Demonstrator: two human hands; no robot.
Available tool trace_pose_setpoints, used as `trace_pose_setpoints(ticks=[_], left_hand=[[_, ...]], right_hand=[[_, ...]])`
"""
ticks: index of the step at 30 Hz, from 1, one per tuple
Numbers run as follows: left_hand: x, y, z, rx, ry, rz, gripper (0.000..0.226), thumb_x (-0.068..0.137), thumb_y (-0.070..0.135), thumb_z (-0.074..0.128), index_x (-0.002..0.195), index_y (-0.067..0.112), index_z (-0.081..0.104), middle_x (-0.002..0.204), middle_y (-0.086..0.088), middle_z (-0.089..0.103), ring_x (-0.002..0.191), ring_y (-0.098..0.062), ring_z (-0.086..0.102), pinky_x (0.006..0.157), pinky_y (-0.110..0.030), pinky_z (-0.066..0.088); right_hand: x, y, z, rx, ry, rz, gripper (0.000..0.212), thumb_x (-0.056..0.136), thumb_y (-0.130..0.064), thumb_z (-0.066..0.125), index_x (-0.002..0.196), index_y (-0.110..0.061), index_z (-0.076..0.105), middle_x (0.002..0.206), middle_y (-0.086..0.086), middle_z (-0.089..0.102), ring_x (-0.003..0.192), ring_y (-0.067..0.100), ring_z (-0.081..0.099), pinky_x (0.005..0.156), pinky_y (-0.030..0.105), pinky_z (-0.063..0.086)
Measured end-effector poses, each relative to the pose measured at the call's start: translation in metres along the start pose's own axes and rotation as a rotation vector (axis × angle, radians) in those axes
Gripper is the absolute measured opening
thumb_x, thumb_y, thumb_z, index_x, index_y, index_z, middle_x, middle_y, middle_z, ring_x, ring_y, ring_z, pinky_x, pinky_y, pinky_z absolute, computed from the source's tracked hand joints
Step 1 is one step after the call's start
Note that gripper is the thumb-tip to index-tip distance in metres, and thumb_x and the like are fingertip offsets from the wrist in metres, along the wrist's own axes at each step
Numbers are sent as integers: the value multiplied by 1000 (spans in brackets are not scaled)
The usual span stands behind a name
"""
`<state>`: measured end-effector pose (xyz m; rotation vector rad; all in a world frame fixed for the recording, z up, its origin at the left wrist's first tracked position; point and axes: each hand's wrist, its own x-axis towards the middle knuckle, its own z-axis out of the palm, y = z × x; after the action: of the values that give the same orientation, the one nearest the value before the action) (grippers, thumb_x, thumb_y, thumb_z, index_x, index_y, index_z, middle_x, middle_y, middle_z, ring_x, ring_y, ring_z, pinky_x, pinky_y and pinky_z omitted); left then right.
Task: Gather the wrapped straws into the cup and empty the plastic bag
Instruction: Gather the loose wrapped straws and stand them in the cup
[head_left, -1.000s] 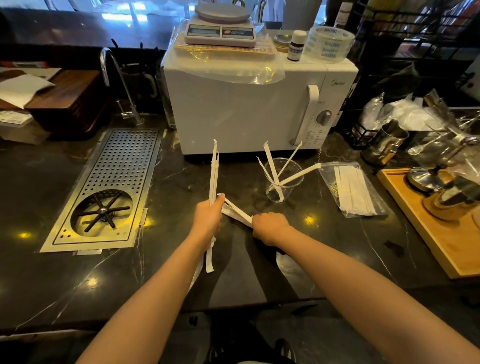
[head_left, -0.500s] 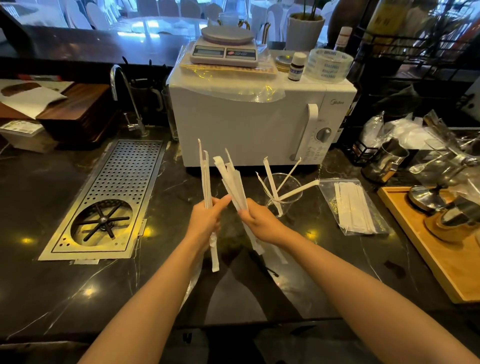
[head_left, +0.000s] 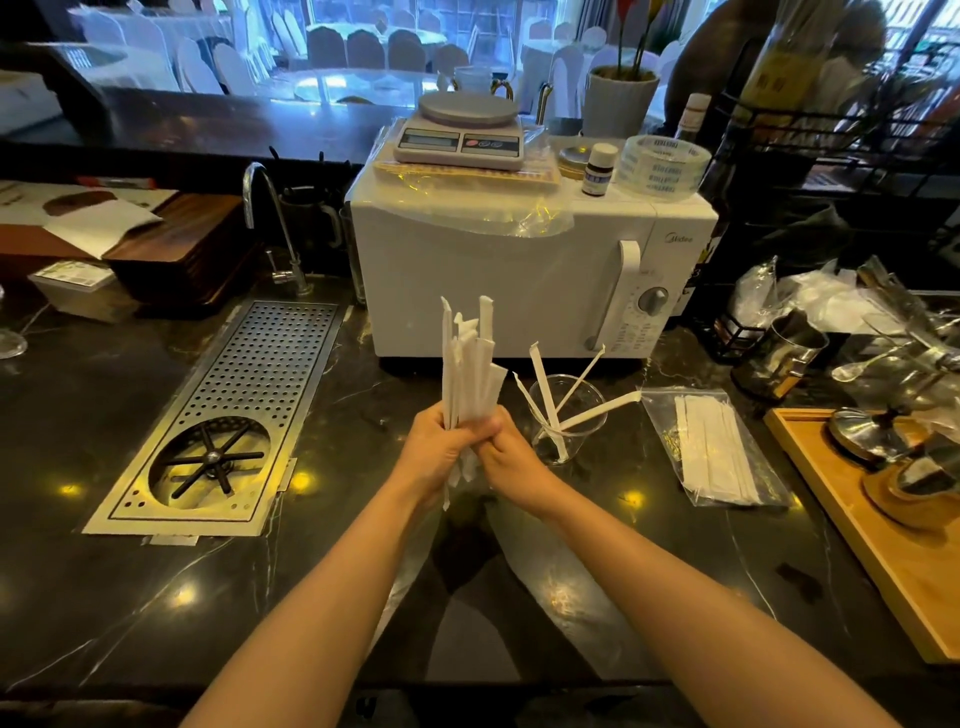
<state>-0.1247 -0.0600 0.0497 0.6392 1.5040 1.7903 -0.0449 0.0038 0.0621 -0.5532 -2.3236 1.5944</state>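
Both hands meet at the middle of the dark counter around one upright bundle of white paper-wrapped straws (head_left: 470, 369). My left hand (head_left: 441, 452) grips the bundle's lower part, and my right hand (head_left: 511, 457) presses against it from the right. Just right of the hands stands a clear plastic cup (head_left: 569, 421) with several wrapped straws leaning out of it. Further right, a clear plastic bag (head_left: 722, 447) lies flat on the counter with several wrapped straws still inside.
A white microwave (head_left: 519, 280) with a scale on top stands right behind the hands. A perforated steel rinser tray (head_left: 234, 410) is set into the counter at left. A wooden tray (head_left: 878, 525) with metal ware and a steel pitcher (head_left: 779, 358) crowd the right.
The straws held apart in each hand have come together into one upright bundle between both hands, lifted off the counter. The camera has tilted up a little.
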Motion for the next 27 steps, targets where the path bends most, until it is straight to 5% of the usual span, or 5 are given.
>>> trace_pose_setpoints(ticks=[11,18,25,27], left_hand=[[-3,-20,-2,21,-18,-28,33,74,7,64,103,23,61,103,-10,64,101,-21,61,84,-29,50],[-1,-20,0,71,-19,-13,28,78,2,61,103,15,63,87,-2,66,79,-3,67,66,-13,53],[-1,-18,-2,106,-21,1,33,75,-3,62,101,17,62,81,-4,64,70,-3,67,61,-15,53],[0,-18,-3,160,-15,3,34,74,0,65,105,14,63,82,-1,65,73,-5,67,63,-15,54]], right_hand=[[-4,18,3,-25,-69,5,44,95,-11,38,137,-8,26,137,19,38,130,26,36,110,41,33],[-1,24,2,59,-152,51,44,93,-6,39,135,-11,27,134,9,38,124,13,37,104,25,35],[4,38,5,125,-145,74,64,76,6,57,131,-14,32,121,10,51,114,20,54,95,33,49],[4,44,6,113,-115,64,61,77,2,60,129,-16,34,114,-3,53,108,8,55,87,18,50]])
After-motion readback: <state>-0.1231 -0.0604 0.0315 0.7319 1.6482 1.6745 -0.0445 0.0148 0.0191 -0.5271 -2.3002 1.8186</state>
